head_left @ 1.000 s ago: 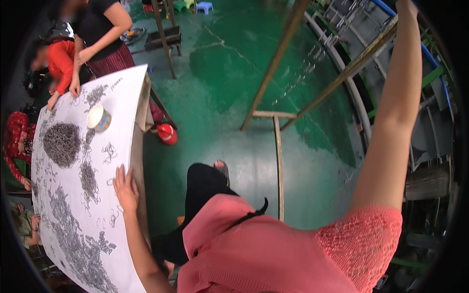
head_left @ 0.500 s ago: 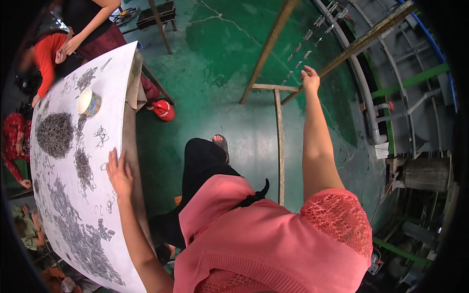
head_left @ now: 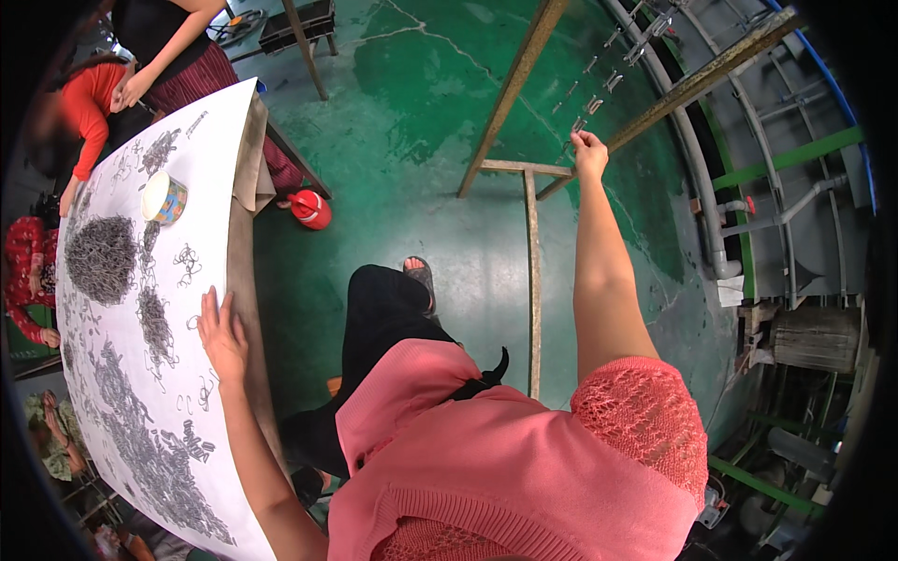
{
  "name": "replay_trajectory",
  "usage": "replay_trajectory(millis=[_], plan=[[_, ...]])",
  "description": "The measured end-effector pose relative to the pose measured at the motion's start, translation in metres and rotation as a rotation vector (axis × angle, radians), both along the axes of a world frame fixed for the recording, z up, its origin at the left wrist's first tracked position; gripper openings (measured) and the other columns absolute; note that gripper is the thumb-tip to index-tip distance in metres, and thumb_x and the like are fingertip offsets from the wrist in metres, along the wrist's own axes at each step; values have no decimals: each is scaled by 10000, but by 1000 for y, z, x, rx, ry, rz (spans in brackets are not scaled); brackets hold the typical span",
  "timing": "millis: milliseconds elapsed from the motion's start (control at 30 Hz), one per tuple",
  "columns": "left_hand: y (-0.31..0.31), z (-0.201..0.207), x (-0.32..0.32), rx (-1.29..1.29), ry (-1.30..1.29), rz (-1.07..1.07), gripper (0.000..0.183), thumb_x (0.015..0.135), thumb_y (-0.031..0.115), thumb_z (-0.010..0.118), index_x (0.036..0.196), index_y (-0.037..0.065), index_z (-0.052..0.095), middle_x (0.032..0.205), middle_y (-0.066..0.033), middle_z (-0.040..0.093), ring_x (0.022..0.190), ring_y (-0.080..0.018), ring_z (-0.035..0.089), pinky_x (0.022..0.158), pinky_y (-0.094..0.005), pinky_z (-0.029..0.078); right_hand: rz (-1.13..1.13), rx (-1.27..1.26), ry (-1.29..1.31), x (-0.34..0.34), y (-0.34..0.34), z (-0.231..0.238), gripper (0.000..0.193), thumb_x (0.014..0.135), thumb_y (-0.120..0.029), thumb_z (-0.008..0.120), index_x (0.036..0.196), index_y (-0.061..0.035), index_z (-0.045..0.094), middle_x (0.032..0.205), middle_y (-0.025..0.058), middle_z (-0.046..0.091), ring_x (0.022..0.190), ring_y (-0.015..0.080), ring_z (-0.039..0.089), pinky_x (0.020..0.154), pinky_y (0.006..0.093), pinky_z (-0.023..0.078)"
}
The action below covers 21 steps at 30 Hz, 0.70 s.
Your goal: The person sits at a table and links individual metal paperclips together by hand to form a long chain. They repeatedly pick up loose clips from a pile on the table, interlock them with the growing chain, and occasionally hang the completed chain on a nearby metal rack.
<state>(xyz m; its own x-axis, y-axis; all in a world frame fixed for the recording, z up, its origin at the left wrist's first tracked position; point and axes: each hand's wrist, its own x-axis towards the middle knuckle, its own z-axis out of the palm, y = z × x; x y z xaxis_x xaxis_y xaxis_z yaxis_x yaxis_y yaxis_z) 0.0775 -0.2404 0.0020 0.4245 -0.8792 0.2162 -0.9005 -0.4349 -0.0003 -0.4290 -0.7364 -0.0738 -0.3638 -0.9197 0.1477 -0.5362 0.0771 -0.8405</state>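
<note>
My left hand (head_left: 223,338) lies flat with fingers spread on the edge of a white-covered table (head_left: 221,159). Next to it on the sheet are many small dark metal hooks, among them a heaped pile (head_left: 100,261) and a wide scatter (head_left: 159,460). At far right, my outstretched right hand (head_left: 589,154) pinches a small metal hook at its fingertips, too small to make out fully. Just beyond the fingers hang strings of small shiny metal pieces (head_left: 595,105), between two beams of a wooden frame (head_left: 516,89). A paper tub (head_left: 165,197) stands on the table.
A red rounded object (head_left: 310,209) sits on the green floor beside the table. Pipes (head_left: 694,159) run along the right side. Co-workers are at the table's far side, one in a red sleeve (head_left: 90,126). A low dark tray stand (head_left: 297,28) is at the back.
My right hand's fingers have closed into a pinch near the lower end of the hanging pieces, which have shifted. My left hand keeps its place on the table.
</note>
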Motion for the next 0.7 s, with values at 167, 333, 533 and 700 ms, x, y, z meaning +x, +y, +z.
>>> replay_trajectory(millis=[167, 333, 533, 700], plan=[[-1, 1, -1, -8, 4, -10, 420, 852, 55, 517, 1263, 140, 500, 1433, -87, 345, 1330, -287, 313, 1071, -488, 254, 6, -26, 8, -2, 16, 2, 191, 758, -243, 728, 886, -103, 714, 735, 37, 680, 685, 131, 622, 664, 302, 478], [-1, 1, -1, -18, 11, -8, 419, 854, 48, 513, 1264, 135, 498, 1431, -88, 348, 1329, -286, 315, 1071, -489, 253, 6, -49, 56, 3, 30, 8, 190, 762, -253, 723, 880, -104, 717, 738, 47, 683, 679, 150, 624, 666, 311, 482], [2, 2, -2, -24, 14, -2, 430, 853, 42, 513, 1272, 135, 495, 1429, -78, 352, 1330, -274, 316, 1074, -482, 252, -46, -55, 63, 12, 48, 19, 181, 756, -254, 728, 856, -104, 724, 731, 60, 683, 674, 162, 627, 668, 320, 487], [2, 1, -3, -28, 27, 7, 440, 852, 47, 517, 1280, 147, 493, 1427, -74, 354, 1332, -268, 315, 1082, -481, 245, -33, -141, 44, 14, 65, 22, 189, 755, -256, 731, 857, -97, 724, 722, 65, 682, 654, 163, 625, 647, 311, 486]])
